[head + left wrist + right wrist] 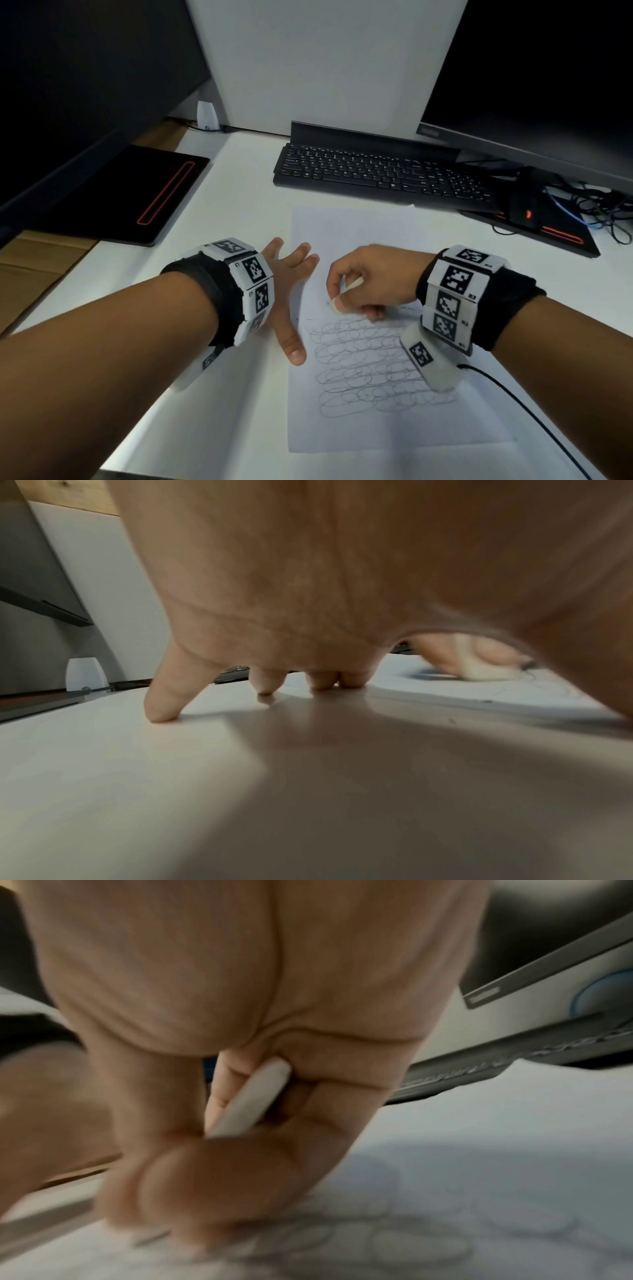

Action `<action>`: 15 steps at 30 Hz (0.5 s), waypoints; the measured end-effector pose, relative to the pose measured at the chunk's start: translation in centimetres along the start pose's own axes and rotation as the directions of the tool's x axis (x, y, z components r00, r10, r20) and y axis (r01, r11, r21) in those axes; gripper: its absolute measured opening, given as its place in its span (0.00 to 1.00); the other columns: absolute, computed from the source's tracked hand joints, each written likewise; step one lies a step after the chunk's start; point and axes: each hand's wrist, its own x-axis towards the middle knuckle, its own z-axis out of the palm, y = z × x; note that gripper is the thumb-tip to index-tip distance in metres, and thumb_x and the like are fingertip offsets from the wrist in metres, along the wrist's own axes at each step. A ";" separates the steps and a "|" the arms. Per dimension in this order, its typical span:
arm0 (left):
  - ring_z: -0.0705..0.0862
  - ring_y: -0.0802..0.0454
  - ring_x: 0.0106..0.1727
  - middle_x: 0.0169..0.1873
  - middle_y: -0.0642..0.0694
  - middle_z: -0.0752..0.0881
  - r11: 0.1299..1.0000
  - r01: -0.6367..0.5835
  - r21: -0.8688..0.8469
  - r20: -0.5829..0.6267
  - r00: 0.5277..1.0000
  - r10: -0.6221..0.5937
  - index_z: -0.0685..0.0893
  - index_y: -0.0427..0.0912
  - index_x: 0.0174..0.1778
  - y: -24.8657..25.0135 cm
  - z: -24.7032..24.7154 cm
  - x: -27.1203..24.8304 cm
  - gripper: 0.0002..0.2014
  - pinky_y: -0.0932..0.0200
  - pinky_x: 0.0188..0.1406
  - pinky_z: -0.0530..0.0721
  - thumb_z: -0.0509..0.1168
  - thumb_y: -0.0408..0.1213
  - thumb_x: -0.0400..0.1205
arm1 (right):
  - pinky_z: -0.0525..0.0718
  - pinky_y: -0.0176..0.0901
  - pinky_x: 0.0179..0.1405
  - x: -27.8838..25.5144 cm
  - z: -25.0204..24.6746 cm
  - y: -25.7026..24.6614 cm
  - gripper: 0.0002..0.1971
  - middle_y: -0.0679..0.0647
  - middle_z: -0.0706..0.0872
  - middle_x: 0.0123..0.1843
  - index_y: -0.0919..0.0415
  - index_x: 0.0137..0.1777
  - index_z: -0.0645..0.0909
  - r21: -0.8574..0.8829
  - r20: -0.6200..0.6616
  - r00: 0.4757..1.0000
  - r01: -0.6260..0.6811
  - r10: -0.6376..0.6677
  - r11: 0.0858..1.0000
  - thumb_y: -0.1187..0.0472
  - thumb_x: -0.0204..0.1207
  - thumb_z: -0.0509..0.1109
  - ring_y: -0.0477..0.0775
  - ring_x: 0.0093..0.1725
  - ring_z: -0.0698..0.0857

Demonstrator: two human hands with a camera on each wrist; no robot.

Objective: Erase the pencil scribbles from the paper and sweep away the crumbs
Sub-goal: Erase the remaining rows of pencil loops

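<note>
Scribbles [373,370]: loops of pencil across the near half of the paper [346,226], mostly intact. The far half looks blank. I can't make out any crumbs at this size.

Eraser [346,289]: white, pinched in your right hand [370,274] between thumb and curled fingers, tip down on the sheet at the scribbles' 12 o'clock edge. The right wrist view is blurred, but it shows the eraser [250,1099] wedged against the palm.

Left hand [291,274]: flat and spread, holding nothing. It lies at the paper's 9 o'clock edge, with the thumb on the sheet beside the scribbles. From the left wrist view the fingertips [161,710] press the counter [103,777], some of them off the sheet.

Outward: keyboard [376,171] at 12 o'clock, just beyond the paper's far edge; a dark pad [130,192] at 10 o'clock; a tangle of cables [589,209] at 2 o'clock.

Risks, as I judge them:
- The paper is pinned along one side only. Strokes toward 3 o'clock could drag the free side and crease or tear it.
- Your right wrist band rides over the scribbles, so it may smear the graphite.
- Sweeping toward 12 o'clock would send crumbs into the keyboard.
</note>
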 end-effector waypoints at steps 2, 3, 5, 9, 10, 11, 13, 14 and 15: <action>0.26 0.38 0.82 0.82 0.58 0.26 1.000 -0.002 -0.001 0.000 1.000 0.002 0.27 0.56 0.83 -0.1 0.1 0.2 0.71 0.26 0.77 0.46 0.78 0.67 0.62 | 0.88 0.46 0.38 -0.4 0.3 0.0 0.05 0.62 0.87 0.34 0.58 0.51 0.84 0.001 0.077 0.997 0.001 -0.001 1.000 0.60 0.78 0.74 0.55 0.30 0.85; 0.26 0.38 0.82 0.82 0.58 0.26 1.000 -0.002 -0.001 -0.003 1.000 0.002 0.27 0.56 0.83 -0.1 0.1 0.2 0.71 0.26 0.77 0.46 0.78 0.67 0.62 | 0.88 0.47 0.38 -0.4 0.1 0.0 0.05 0.62 0.87 0.34 0.58 0.51 0.84 -0.003 0.064 0.998 -0.007 0.007 1.000 0.59 0.78 0.75 0.56 0.30 0.86; 0.26 0.38 0.82 0.82 0.57 0.27 1.000 -0.004 -0.002 -0.005 1.000 0.004 0.27 0.56 0.83 -0.1 0.1 0.3 0.71 0.27 0.78 0.45 0.77 0.67 0.62 | 0.89 0.45 0.37 -0.1 -0.7 0.5 0.04 0.62 0.88 0.34 0.57 0.50 0.85 -0.015 -0.052 0.998 -0.024 0.023 1.000 0.58 0.79 0.74 0.55 0.30 0.87; 0.26 0.39 0.82 0.82 0.57 0.27 1.000 -0.003 -0.008 0.000 1.000 0.003 0.27 0.56 0.83 -0.3 0.2 0.3 0.71 0.27 0.78 0.44 0.77 0.68 0.62 | 0.88 0.41 0.34 0.4 -1.0 0.9 0.05 0.57 0.87 0.34 0.57 0.50 0.84 0.004 -0.112 0.992 -0.050 0.050 0.999 0.57 0.79 0.74 0.53 0.30 0.87; 0.26 0.40 0.82 0.82 0.56 0.27 1.000 -0.006 0.007 -0.007 1.000 0.006 0.28 0.55 0.83 -0.2 0.1 0.3 0.71 0.27 0.78 0.44 0.77 0.69 0.61 | 0.88 0.41 0.34 0.4 -0.9 0.8 0.05 0.57 0.87 0.34 0.57 0.51 0.84 0.002 -0.109 0.993 -0.051 0.050 0.999 0.57 0.79 0.74 0.54 0.30 0.87; 0.26 0.41 0.82 0.83 0.54 0.28 0.999 -0.010 0.033 -0.029 1.000 0.011 0.30 0.53 0.84 0.0 0.0 0.5 0.71 0.26 0.78 0.42 0.76 0.70 0.61 | 0.88 0.42 0.35 0.4 -0.9 0.8 0.05 0.57 0.87 0.33 0.57 0.51 0.84 -0.003 -0.112 0.992 -0.053 0.052 0.999 0.57 0.80 0.73 0.54 0.30 0.87; 0.27 0.44 0.83 0.84 0.49 0.29 0.996 -0.025 0.088 -0.102 0.994 0.034 0.34 0.50 0.85 1.0 -0.3 0.8 0.71 0.25 0.79 0.40 0.74 0.74 0.59 | 0.88 0.41 0.36 0.3 -0.8 0.8 0.04 0.56 0.87 0.33 0.56 0.51 0.84 -0.018 -0.123 0.991 -0.056 0.054 0.998 0.57 0.80 0.73 0.54 0.30 0.87; 0.27 0.45 0.83 0.84 0.48 0.29 0.994 -0.042 0.097 -0.136 0.989 0.055 0.34 0.50 0.85 1.6 -0.5 1.0 0.72 0.26 0.80 0.40 0.73 0.75 0.58 | 0.87 0.40 0.36 0.2 -0.7 0.8 0.04 0.56 0.87 0.32 0.55 0.51 0.83 -0.033 -0.128 0.990 -0.055 0.050 0.998 0.57 0.80 0.72 0.53 0.29 0.86; 0.28 0.44 0.83 0.84 0.46 0.30 0.994 -0.064 0.090 -0.160 0.984 0.078 0.34 0.50 0.85 2.1 -0.7 1.3 0.72 0.28 0.80 0.41 0.73 0.75 0.58 | 0.86 0.39 0.35 0.1 -0.7 0.8 0.04 0.54 0.87 0.31 0.54 0.50 0.83 -0.047 -0.133 0.990 -0.052 0.045 0.998 0.57 0.80 0.72 0.51 0.28 0.85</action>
